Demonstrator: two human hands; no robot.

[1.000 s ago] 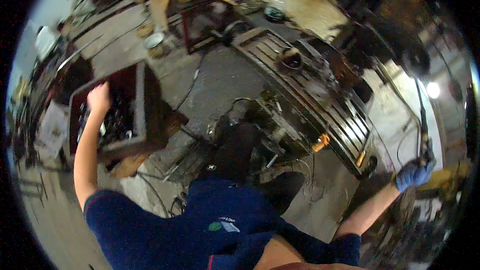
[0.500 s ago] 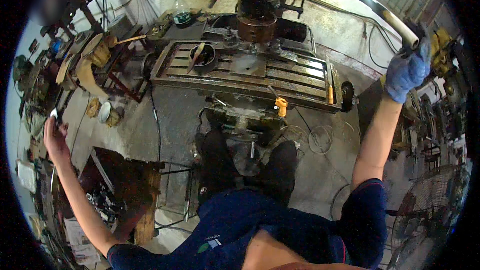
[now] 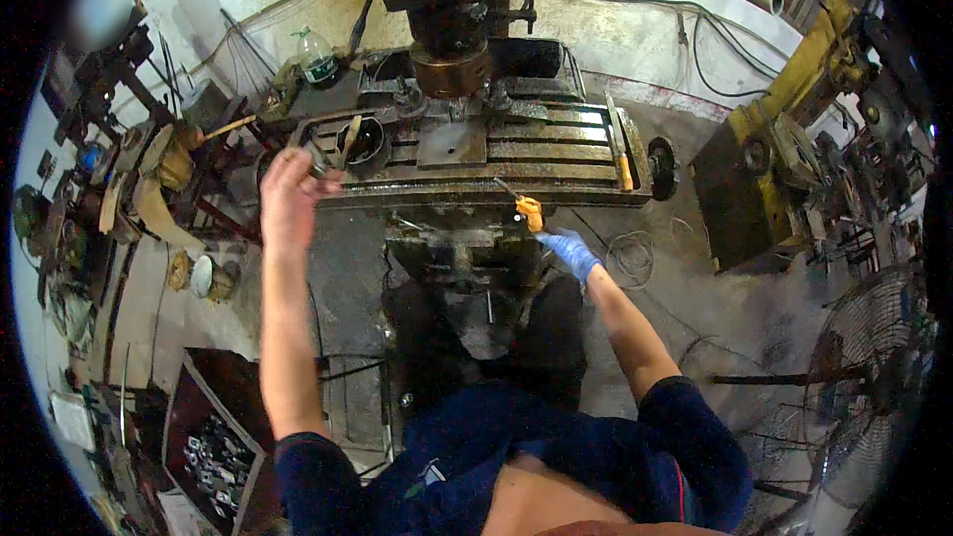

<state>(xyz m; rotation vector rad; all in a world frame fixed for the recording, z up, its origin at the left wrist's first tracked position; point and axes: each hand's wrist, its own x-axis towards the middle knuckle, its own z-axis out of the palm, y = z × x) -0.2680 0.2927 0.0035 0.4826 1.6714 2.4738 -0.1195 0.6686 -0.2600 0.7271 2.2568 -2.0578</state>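
"Where are my hands?"

"Well apart. Your bare left hand (image 3: 288, 203) is raised in front of the bowl (image 3: 369, 142), toward the left end of the machine table (image 3: 586, 171). Its fingers are bent and blurred; something small and dark may be at the tips, but I can't tell whether they grip it."

"And the right?"

"Your gloved right hand (image 3: 573, 254) is at the lower end of the orange air gun (image 3: 529, 212), seemingly touching it. I can't tell whether your fingers are closed around it. The gun is at the table's near edge, its thin nozzle pointing up and left."

"How far along am I?"

"Partway, I'd judge: your hand is at the gun, but nothing shows it in use. A brush (image 3: 350, 132) leans in the bowl, and a flat metal plate (image 3: 452, 147) sits just in front of the machine head (image 3: 452, 65). I can't make out a finished piece there."

"Further out?"

"Down by your left, a box (image 3: 199, 392) holds many small metal parts (image 3: 218, 467); whether they're done or waiting, I can't say."
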